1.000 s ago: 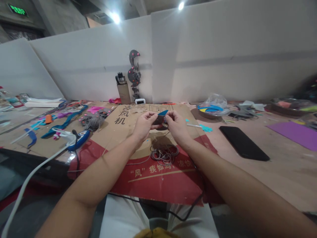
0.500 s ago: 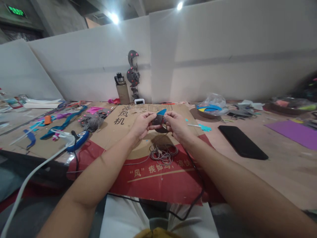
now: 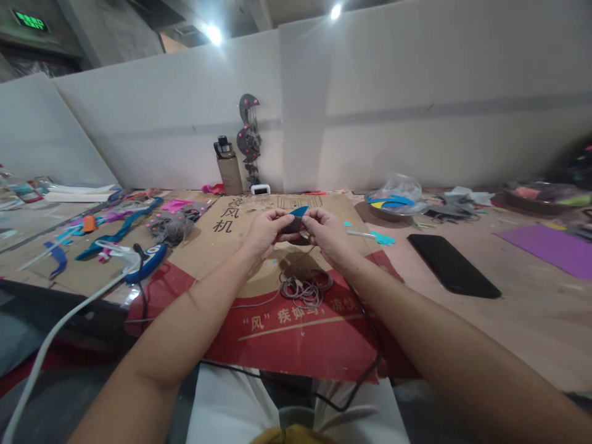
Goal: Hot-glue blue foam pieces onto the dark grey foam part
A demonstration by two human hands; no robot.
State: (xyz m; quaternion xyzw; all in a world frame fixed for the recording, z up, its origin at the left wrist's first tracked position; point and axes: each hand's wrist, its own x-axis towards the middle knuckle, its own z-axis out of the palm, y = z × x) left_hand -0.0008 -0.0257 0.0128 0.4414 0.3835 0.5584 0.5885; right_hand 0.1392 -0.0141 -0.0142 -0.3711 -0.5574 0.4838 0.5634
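One dark piece (image 3: 290,229), a blue tip (image 3: 299,211) showing above it, is held over the cardboard (image 3: 300,351): the left hand (image 3: 267,234) grips it, the right hand (image 3: 327,234) pinches its edge. Work on it looks unfinished. Below, cord (image 3: 306,288) lies in loose loops, any join unclear. Near the wall (image 3: 370,80), a strung set (image 3: 248,143) looks assembled.
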